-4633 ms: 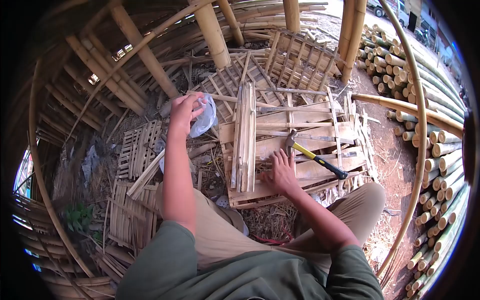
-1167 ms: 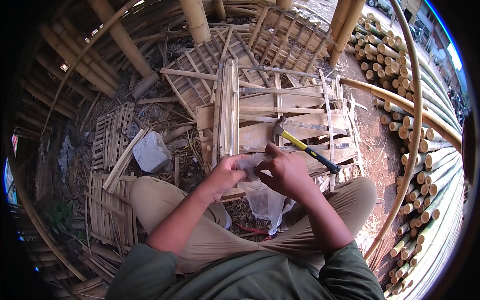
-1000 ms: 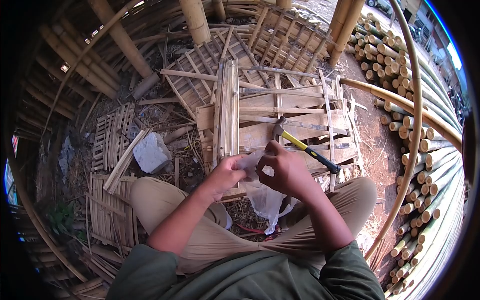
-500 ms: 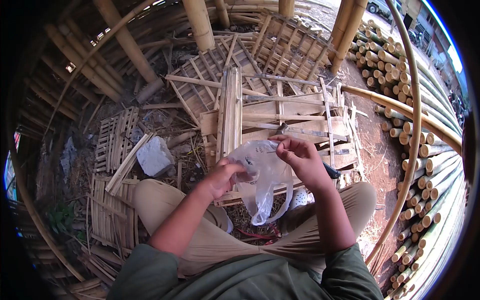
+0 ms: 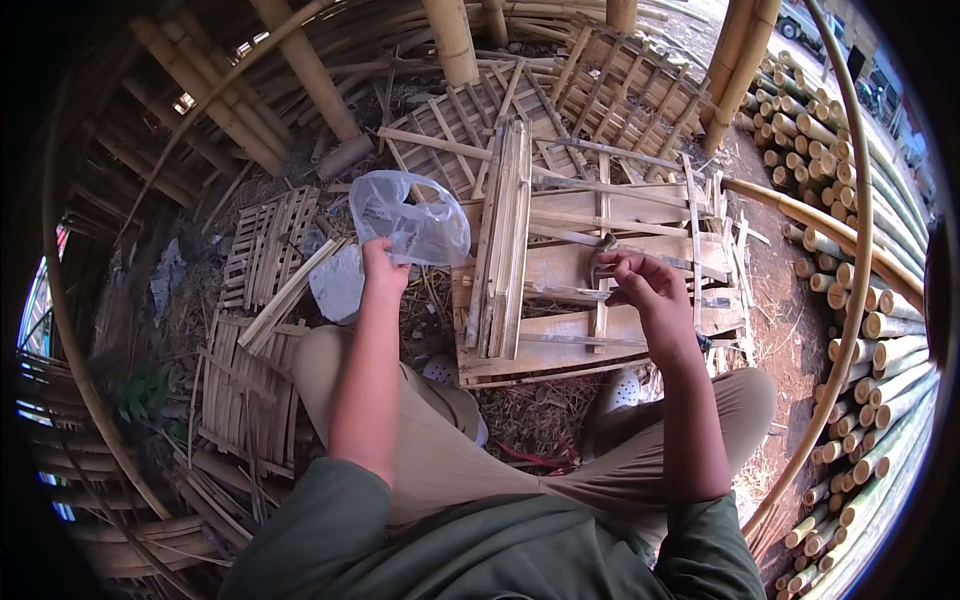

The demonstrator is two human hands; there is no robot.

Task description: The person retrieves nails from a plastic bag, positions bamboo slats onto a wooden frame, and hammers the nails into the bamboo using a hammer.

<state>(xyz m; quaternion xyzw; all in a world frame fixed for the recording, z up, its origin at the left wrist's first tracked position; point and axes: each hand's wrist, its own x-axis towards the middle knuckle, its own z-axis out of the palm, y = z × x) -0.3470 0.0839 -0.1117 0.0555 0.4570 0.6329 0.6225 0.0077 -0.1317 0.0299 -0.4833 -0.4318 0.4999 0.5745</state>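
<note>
Clear plastic bag [image 5: 432, 232] gripped in the person's left hand [image 5: 384, 268]; the right hand [image 5: 652, 292], fingers curled, contents unclear, is nearer the hammer [image 5: 604, 246], which slants across the slatted panel [image 5: 632, 322], head farther away.

The thin, translucent white plastic bag [image 5: 430, 238] is puffed out and creased, its lower edge gripped by the left hand [image 5: 383, 268]; it is raised to the left of the long, pale bundle of split bamboo strips [image 5: 505, 240]. That bundle lies lengthwise, pointing away from the person, across the left part of the flat, light-brown panel of wooden boards and crossing slats [image 5: 580, 325]. The hammer with a metal head [image 5: 604, 246] lies on the panel, mostly hidden behind the right hand [image 5: 645, 285], whose bent fingers may pinch something too small to tell.
</note>
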